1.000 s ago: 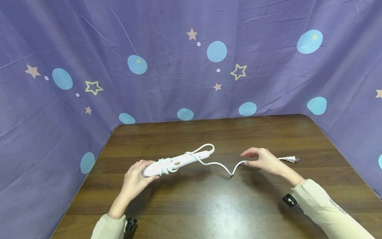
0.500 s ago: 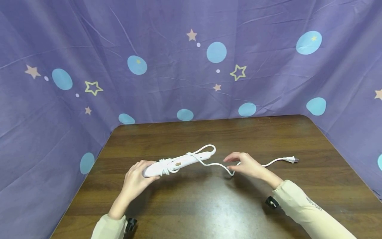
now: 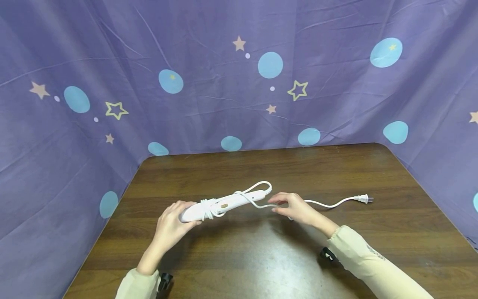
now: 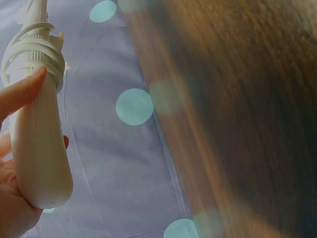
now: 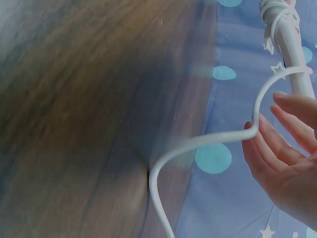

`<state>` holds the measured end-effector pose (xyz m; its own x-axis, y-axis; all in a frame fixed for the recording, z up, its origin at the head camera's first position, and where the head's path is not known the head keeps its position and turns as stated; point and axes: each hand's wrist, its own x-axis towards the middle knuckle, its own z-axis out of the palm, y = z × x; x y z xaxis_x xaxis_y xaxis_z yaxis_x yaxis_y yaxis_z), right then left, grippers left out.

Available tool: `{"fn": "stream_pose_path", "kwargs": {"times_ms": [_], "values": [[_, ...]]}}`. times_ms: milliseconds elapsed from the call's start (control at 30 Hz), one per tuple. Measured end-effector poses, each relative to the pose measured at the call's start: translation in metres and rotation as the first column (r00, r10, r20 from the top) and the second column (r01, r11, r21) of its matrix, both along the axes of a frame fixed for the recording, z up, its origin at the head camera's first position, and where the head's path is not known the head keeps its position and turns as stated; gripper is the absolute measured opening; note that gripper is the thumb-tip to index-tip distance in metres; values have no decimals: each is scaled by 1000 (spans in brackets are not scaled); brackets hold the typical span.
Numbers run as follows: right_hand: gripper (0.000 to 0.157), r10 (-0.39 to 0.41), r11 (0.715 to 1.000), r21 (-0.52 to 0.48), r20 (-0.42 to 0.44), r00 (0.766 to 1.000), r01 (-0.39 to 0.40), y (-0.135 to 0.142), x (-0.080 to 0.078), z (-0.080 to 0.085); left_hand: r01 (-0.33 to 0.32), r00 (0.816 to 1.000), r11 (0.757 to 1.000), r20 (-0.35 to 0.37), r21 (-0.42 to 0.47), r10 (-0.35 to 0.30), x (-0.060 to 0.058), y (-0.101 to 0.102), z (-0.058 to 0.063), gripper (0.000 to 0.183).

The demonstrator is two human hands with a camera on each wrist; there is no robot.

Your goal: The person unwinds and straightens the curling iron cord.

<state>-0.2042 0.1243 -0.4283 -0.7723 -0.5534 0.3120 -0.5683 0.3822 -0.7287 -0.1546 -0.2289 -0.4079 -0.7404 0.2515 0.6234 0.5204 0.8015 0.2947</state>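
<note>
A white hair straightener [image 3: 228, 202] slants above the table in the head view, its white cord wound in several turns round the body. My left hand [image 3: 172, 224] grips its rounded end, the thumb just below the wrapped cord in the left wrist view. The loose cord [image 5: 208, 139] leaves the narrow end, loops back over the body and runs off to the right. At that cord, close to the narrow end, is my right hand [image 3: 296, 209], thumb and fingers parted. In the right wrist view its fingertips [image 5: 248, 127] meet the cord where it bends.
A two-pin plug [image 3: 362, 199] at the cord's end lies on the brown wooden table [image 3: 231, 261] to the right. Purple curtains [image 3: 209, 54] with stars and blue dots surround the table's back and sides.
My right hand has moved left along the cord, towards the straightener, leaving more cord showing between it and the plug. The left hand and straightener have hardly moved.
</note>
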Motion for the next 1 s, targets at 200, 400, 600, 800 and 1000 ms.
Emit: {"fn": "stream_pose_path", "kwargs": {"times_ms": [200,400,600,800,1000], "values": [[19,-7,1000,-1,-22,1000,7,-7,0,-3,-2,1000,1000,-2,1,2,1,1,0,50],[17,22,999,28,-76,997,-20,-10,2,-4,-5,1000,1000,2,1,5,1,2,-2,51],[19,83,996,55,-166,983,-75,-12,5,-1,-1,1000,1000,-6,-10,1,0,1,-3,51],[21,130,991,40,-276,952,-124,-10,11,8,-16,1000,1000,18,-14,16,2,0,-2,51],[23,140,988,-2,-372,918,-152,-8,15,20,-17,999,1000,40,-20,17,2,0,-1,51]]}}
